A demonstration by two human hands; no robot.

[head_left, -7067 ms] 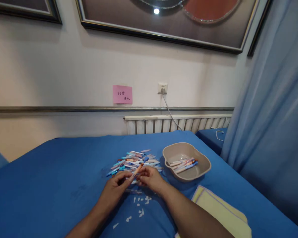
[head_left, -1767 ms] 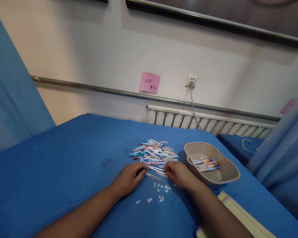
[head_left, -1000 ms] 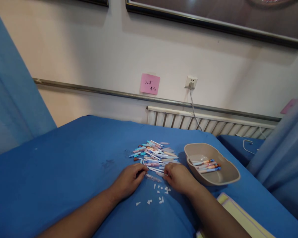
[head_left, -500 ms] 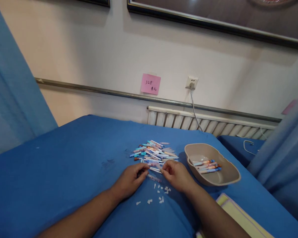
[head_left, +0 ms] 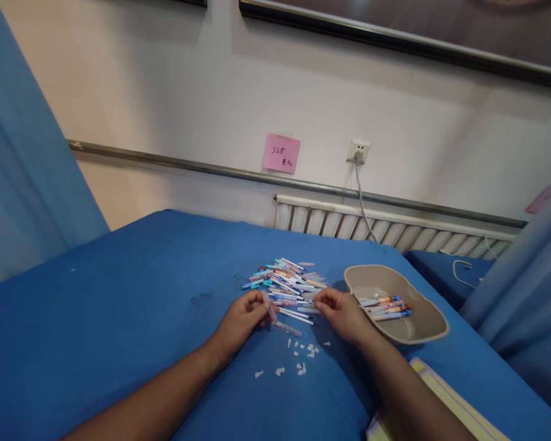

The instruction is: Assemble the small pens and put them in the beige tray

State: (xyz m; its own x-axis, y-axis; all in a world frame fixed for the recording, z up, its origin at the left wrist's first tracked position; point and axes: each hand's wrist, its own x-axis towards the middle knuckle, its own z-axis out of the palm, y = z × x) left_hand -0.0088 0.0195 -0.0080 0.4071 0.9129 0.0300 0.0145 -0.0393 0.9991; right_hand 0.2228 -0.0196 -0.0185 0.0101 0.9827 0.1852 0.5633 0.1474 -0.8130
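A heap of coloured pens [head_left: 287, 282] lies on the blue sheet [head_left: 119, 306]. My left hand [head_left: 241, 318] is curled at the heap's near edge, fingertips pinching a thin pen part [head_left: 270, 312]. My right hand [head_left: 344, 313] is also closed in a pinch just right of the heap; what its fingers hold is too small to make out. A clear pen part [head_left: 285, 328] lies between my hands. Small white scraps [head_left: 298, 358] are scattered on the sheet below them.
A beige tray [head_left: 422, 327] with several pens [head_left: 386, 306] stands right of my right hand. A yellow-white folded cloth [head_left: 454, 404] lies at the lower right. Behind are a radiator [head_left: 386, 229], a wall socket with cable [head_left: 358, 152], a pink note [head_left: 281, 153] and blue curtains on both sides.
Both hands have lifted slightly off the sheet and drawn apart, the right one moving toward the tray. The left now pinches a thin part at the heap's edge.
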